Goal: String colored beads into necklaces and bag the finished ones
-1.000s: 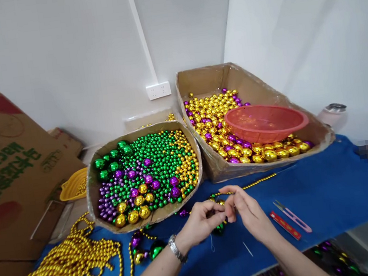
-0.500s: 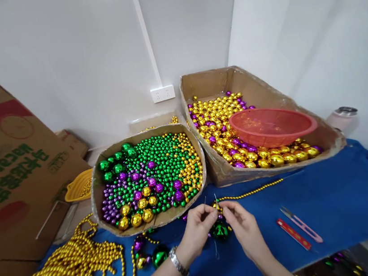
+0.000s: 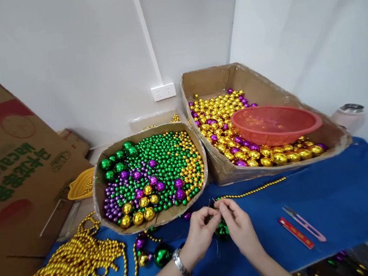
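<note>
My left hand (image 3: 200, 231), a metal watch on its wrist, is closed in a pinch on a thin pale thread (image 3: 218, 250), whose loose end hangs below the fingers. Against it, fingertip to fingertip, my right hand (image 3: 239, 225) pinches the same thread; short thin ends stick up above both hands. Partly hidden behind the fingers is a big shiny green bead (image 3: 222, 231). A string of small gold beads (image 3: 255, 190) runs from near the hands to the right across the blue cloth. Left of the hands lie a large green bead (image 3: 162, 254) and a purple bead (image 3: 141, 241) on a strand.
A carton of green, purple and gold beads (image 3: 103, 212) stands behind my hands. Beside it, a bigger carton (image 3: 239, 177) holds gold and purple beads and a red basket (image 3: 277, 137). Pink thread snips (image 3: 306, 225) and a red packet (image 3: 296, 233) lie right. Gold bead strings (image 3: 62, 271) pile left.
My hands have drawn together, fingertips now meeting. The small gold bead that showed between them is now hidden, and less of the big green bead shows. The camera view has shifted slightly.
</note>
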{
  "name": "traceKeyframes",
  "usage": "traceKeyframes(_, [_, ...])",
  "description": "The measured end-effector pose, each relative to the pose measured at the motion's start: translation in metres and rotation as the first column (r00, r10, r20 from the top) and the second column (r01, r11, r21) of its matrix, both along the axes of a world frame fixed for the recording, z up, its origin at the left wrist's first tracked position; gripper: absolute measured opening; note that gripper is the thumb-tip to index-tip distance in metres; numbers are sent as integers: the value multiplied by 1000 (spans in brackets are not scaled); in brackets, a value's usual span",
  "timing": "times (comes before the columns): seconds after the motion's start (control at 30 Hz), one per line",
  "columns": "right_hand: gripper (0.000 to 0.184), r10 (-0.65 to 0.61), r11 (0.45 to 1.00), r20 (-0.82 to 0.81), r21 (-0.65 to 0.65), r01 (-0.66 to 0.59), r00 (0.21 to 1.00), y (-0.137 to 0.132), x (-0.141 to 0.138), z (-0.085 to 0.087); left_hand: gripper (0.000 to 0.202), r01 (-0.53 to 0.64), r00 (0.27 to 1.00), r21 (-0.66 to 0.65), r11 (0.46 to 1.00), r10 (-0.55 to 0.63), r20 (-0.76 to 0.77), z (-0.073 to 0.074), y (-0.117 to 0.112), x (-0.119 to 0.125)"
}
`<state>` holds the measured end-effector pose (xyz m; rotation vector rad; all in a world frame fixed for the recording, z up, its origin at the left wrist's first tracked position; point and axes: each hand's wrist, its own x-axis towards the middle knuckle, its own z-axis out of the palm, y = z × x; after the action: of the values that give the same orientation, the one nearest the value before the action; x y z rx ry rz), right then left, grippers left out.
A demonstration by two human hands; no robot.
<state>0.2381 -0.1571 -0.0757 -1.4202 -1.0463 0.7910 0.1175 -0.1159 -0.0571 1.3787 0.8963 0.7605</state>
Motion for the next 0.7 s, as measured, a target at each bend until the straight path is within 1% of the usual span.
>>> traceKeyframes(0.17, [28,3,1000,73,24,-5,997,1,-2,-2,32,2,1000,1,1000,-2,19,-2,0,1])
traceKeyframes(0.27, [25,-20,999,146,52,13,989,0,0,-1,36,8,1000,0,1000,-8,9,-2,-2,1])
traceKeyframes(0.37, [20,-65,994,229,105,41,971,-4,3,3,43,26,1000,-67,997,-26,-12,-2,-2,-2])
traceKeyframes(0.43, [18,-79,988,278,147,39,957,-6,4,6,48,45,999,-96,994,-47,-18,-2,-2,-4])
traceKeyframes(0.57, [15,-86,978,353,210,10,932,-7,4,10,51,72,996,-36,997,-74,-59,0,-2,-7])
traceKeyframes(0.7, [14,-100,970,402,243,-1,910,-6,3,11,51,83,991,15,996,-81,-102,1,-3,-8])
